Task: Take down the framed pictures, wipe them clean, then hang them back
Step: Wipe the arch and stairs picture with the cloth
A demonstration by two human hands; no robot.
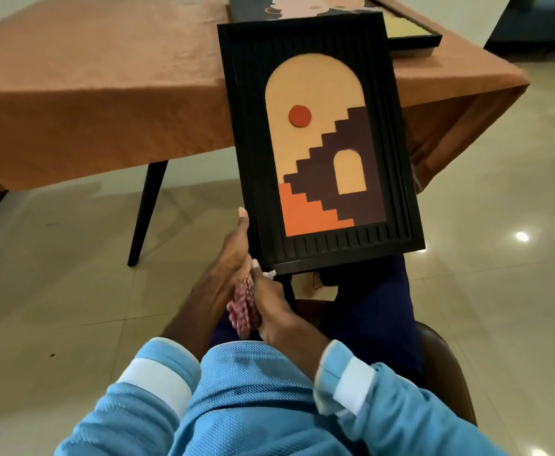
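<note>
Glossy beige tiled floor [72,258]; table [148,189] under rust-brown cloth [105,77].

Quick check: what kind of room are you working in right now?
Probably a home living or dining room: a table under an orange-brown cloth, glossy floor tiles, and more framed pictures lying on the table.

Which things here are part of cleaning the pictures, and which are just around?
Job: framed picture in left hand; pink cloth at right hand; two more frames on table.
Around: brown tablecloth, chair, tiled floor.

Three framed pictures [319,143], perhaps more out of view; one cloth [245,311]; two hands [233,258]; one table [105,77]
</note>
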